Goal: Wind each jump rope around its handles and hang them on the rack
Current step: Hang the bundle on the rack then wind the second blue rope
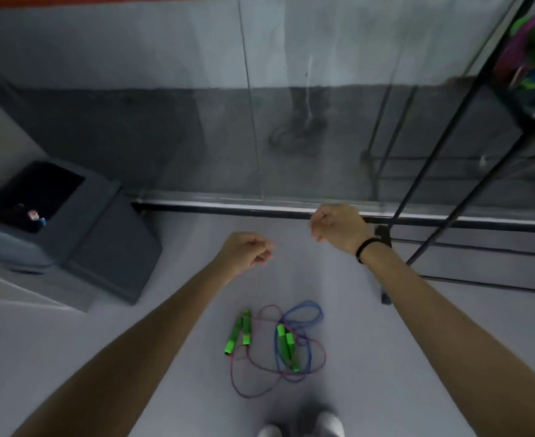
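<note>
Head view, hands: left hand (pixel 247 251) and right hand (pixel 335 227), both stretched forward above the floor (pixel 386 357), fingers loosely curled, holding nothing; black wristband (pixel 366 249) on the right wrist. Jump ropes, two, unwound, lying on the floor below both hands and nearer the person: red jump rope (pixel 237 334) with green handles under the left hand, blue jump rope (pixel 291 345) with green handles just beside it, their cords crossing. Rack (pixel 422 234), black frame, right of the right hand, carrying wound ropes (pixel 534 48) high up and blurred; grey box (pixel 102 234) left of the left hand.
</note>
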